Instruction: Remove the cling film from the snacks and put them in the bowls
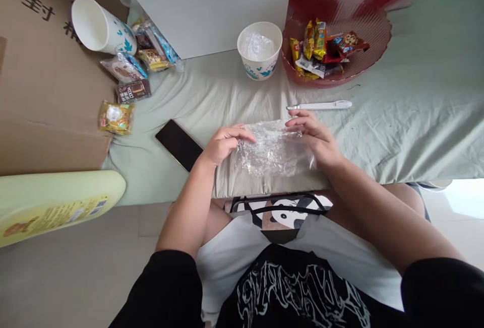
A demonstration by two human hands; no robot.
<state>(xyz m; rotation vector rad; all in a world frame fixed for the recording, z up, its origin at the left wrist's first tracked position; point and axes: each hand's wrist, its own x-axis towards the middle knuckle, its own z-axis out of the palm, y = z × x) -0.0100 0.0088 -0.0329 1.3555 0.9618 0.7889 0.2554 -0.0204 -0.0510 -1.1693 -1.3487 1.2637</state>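
A crinkled sheet of clear plastic film [274, 151] lies between my hands near the table's front edge. My left hand [226, 145] grips its left edge, with the thumb and fingers closed on the film. At the right edge, my right hand [316, 137] holds the film, its fingers bent over the upper right corner. Just beyond the right fingertips lies a white craft knife [321, 106] with a short blade pointing left. Beside my left wrist rests a black phone [180, 145]. Behind the film stands a paper cup [260, 68] with crumpled clear plastic inside.
A pink ribbed bowl [372, 51] of wrapped snacks stands at back right. Another paper cup [102, 28] lies tilted at left among snack packets [134, 91]. A white box [212, 10] stands behind, a cardboard box [49, 76] and a yellow-green bottle [60, 202] at left.
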